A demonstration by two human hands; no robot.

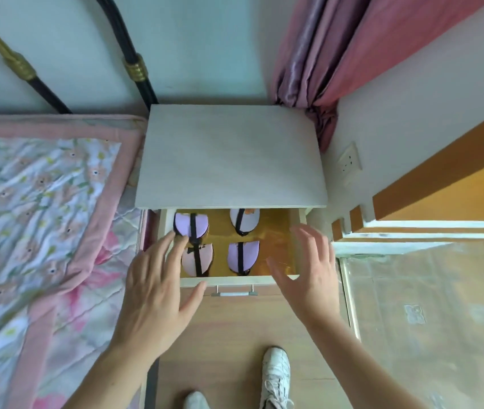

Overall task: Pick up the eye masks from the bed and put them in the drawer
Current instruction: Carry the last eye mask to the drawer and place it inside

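The nightstand drawer (pixel 234 281) is pulled out, and several folded eye masks with black straps lie on its yellow floor: a lilac eye mask (pixel 186 224) back left, a pink eye mask (pixel 192 259) front left, a white eye mask (pixel 248 219) back right, a second lilac eye mask (pixel 248 255) front right. My left hand (pixel 155 293) hovers over the drawer's front left corner, fingers spread, fingertips by the back left mask. My right hand (pixel 308 267) is spread over the drawer's right side. Neither hand holds anything.
The bed with a floral pink quilt (pixel 37 219) lies to the left, no eye masks visible on it. The nightstand top (pixel 229 154) is bare wood. Pink curtains (pixel 338 48) hang at back right. A metal drawer handle (pixel 234 293) and my white shoes (pixel 276 376) are below.
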